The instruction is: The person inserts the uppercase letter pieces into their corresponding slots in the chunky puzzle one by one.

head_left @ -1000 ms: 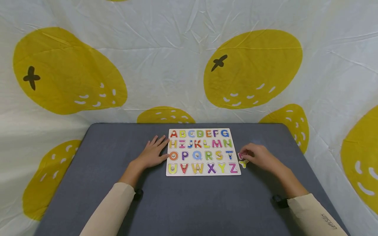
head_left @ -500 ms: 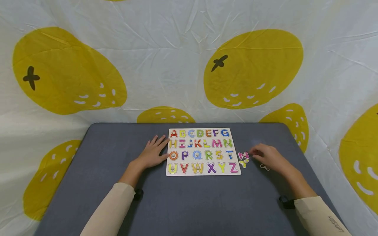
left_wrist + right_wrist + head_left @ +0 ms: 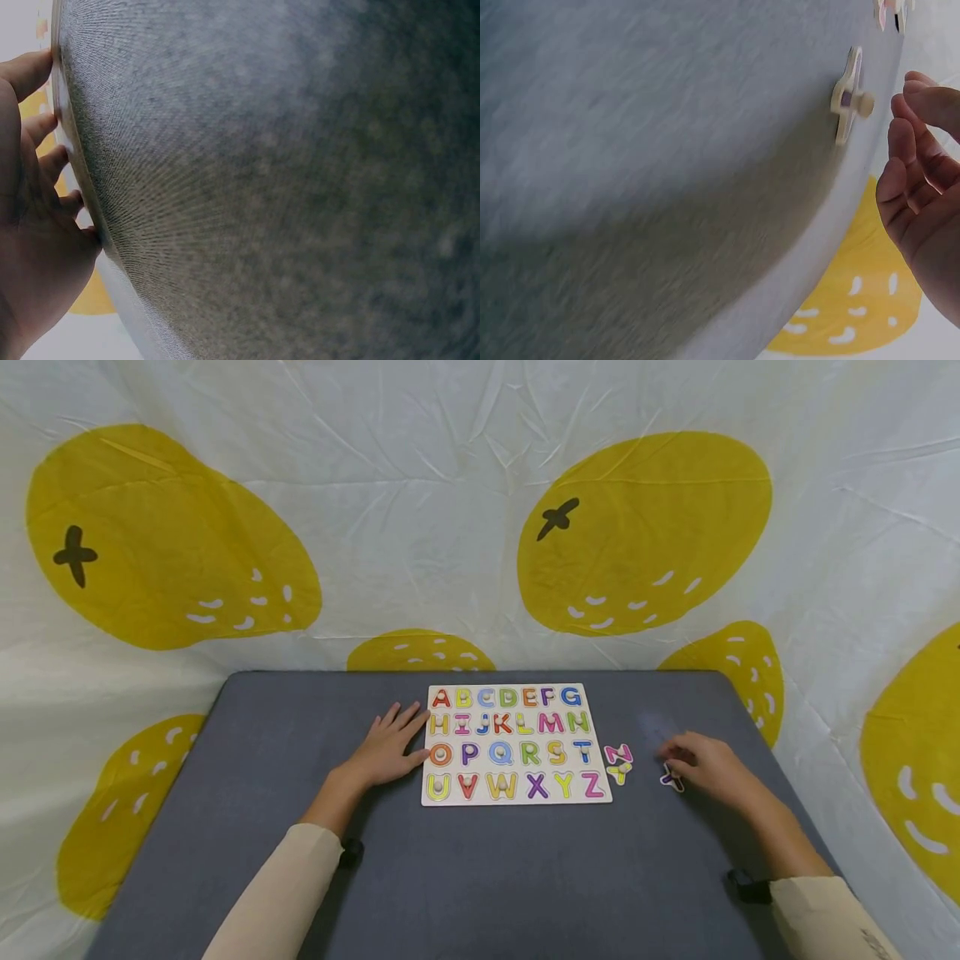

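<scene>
A white alphabet puzzle board [image 3: 517,805] lies on the table, with coloured letters in rows, many bearing small knobs. My left hand [image 3: 384,753] rests spread at its left edge, thumb and a finger touching that edge; the left wrist view shows the palm side of this hand [image 3: 45,232]. My right hand [image 3: 708,768] hovers just above a small purple letter piece [image 3: 671,779], its fingers loosely bent and holding nothing. In the right wrist view a gap separates the fingertips from the knob of this piece [image 3: 845,97], which looks like an X.
Beside the board's right edge lie a pink letter piece [image 3: 618,753], N or Z, and a yellow Y piece [image 3: 619,773]. The grey table [image 3: 510,885] ends at a white cloth [image 3: 420,552] printed with large yellow shapes.
My right hand has left the pink piece beside the board and moved right, to over the purple piece, which was hidden or partly covered before. My left hand stays put.
</scene>
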`<state>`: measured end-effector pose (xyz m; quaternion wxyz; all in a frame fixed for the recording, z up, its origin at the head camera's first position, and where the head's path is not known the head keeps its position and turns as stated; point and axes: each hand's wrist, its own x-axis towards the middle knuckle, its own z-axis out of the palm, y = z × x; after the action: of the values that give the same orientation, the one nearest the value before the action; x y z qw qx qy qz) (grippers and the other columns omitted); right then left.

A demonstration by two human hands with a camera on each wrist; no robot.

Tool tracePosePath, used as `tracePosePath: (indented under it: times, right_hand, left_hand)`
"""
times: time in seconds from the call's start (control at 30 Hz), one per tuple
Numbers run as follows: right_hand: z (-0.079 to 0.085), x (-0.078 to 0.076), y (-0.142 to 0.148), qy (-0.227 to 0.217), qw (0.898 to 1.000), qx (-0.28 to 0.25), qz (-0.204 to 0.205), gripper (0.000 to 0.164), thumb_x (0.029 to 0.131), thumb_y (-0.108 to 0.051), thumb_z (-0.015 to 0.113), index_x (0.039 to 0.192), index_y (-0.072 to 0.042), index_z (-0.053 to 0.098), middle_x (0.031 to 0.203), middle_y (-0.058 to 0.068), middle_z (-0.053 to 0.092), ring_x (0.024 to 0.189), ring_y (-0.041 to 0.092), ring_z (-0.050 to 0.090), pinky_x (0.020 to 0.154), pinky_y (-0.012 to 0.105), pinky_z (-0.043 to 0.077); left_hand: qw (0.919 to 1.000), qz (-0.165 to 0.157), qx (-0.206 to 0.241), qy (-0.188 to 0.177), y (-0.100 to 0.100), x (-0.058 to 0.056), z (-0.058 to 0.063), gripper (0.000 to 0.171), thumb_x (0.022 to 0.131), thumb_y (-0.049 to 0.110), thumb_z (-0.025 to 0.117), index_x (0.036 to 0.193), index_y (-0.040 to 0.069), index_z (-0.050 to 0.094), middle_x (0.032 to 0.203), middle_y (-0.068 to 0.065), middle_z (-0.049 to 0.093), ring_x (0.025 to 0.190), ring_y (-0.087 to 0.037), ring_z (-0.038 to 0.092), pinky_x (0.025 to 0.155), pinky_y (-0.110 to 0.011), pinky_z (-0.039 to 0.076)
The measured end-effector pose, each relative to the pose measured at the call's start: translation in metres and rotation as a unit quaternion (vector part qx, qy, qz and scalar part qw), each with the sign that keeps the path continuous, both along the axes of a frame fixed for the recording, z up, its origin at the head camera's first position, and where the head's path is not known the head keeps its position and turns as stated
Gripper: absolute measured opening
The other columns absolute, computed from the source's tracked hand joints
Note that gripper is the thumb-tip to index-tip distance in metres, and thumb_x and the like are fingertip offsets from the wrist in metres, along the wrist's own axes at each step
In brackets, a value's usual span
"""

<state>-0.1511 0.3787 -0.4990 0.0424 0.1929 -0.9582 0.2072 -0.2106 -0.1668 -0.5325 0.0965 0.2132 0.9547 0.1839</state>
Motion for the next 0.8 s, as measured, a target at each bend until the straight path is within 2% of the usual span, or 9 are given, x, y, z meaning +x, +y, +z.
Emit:
tracePosePath:
  times: [0.17,0.37,0.47,0.63,0.8]
  right_hand:
    - [-0.003,0.006,0.011,0.009,1.000,0.006,0.008,0.017,0.082,-0.002,0.084,0.094,-0.012,0.075,0.088,-0.006,0.070,0.077,-0.003,0.056,0.068,0.028,0.053]
    - [-0.008,0.009,0.016,-0.026,1.000,-0.002,-0.008,0.016,0.083,-0.009,0.085,0.095,-0.012,0.075,0.084,-0.009,0.066,0.073,-0.004,0.051,0.065,0.025,0.049]
    - [-0.013,0.010,0.015,-0.029,0.999,-0.007,-0.014,0.016,0.083,-0.011,0.086,0.094,-0.012,0.074,0.081,-0.012,0.063,0.071,-0.005,0.049,0.063,0.024,0.046]
    - [-0.017,0.010,0.013,-0.005,1.000,0.001,-0.007,0.015,0.083,-0.009,0.086,0.089,-0.012,0.073,0.078,-0.013,0.060,0.070,-0.005,0.047,0.062,0.024,0.044]
    - [-0.012,0.009,0.007,-0.002,1.000,0.012,-0.014,0.015,0.082,-0.009,0.086,0.090,-0.012,0.073,0.079,-0.012,0.061,0.071,-0.004,0.048,0.062,0.025,0.044]
  left_hand:
    - [1.0000,0.002,0.003,0.001,0.000,0.000,0.001,0.077,0.103,0.049,0.058,0.166,0.016,0.026,0.173,-0.013,0.019,0.159,-0.045,0.008,0.124,-0.069,0.009]
    - [1.0000,0.001,-0.001,0.001,-0.001,-0.001,0.000,0.077,0.103,0.048,0.058,0.166,0.017,0.026,0.173,-0.013,0.018,0.159,-0.046,0.008,0.124,-0.070,0.009]
    - [1.0000,0.002,-0.005,-0.001,-0.001,-0.001,0.000,0.077,0.103,0.048,0.058,0.166,0.017,0.026,0.173,-0.012,0.018,0.160,-0.045,0.007,0.125,-0.069,0.009]
    - [1.0000,0.001,-0.006,-0.003,0.000,0.000,0.001,0.078,0.103,0.049,0.058,0.166,0.018,0.026,0.173,-0.012,0.018,0.160,-0.045,0.007,0.125,-0.069,0.009]
    - [1.0000,0.001,-0.005,-0.005,0.000,0.001,0.001,0.078,0.103,0.050,0.057,0.166,0.018,0.025,0.173,-0.012,0.017,0.160,-0.044,0.007,0.125,-0.069,0.009]
